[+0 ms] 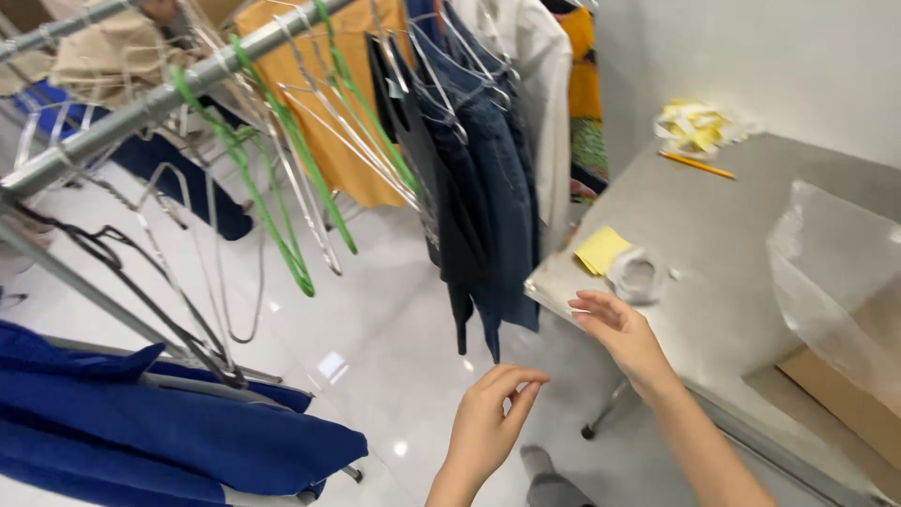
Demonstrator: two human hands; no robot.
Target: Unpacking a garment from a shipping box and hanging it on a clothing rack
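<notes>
My left hand (490,421) is low in the middle of the view with fingers loosely curled and apart, holding nothing. My right hand (621,333) reaches out with fingers spread near the front corner of a steel table (713,235), empty and a little short of a roll of clear tape (639,274) and a yellow pad (601,250). Dark blue jeans (496,178) and a black garment (443,202) hang from wire hangers just beyond both hands.
A metal rail (141,111) with green and wire hangers crosses the upper left. Blue garments (141,432) lie lower left. On the table are a pencil (696,165), crumpled yellow paper (693,126), a clear plastic bag (835,282) and cardboard (845,394).
</notes>
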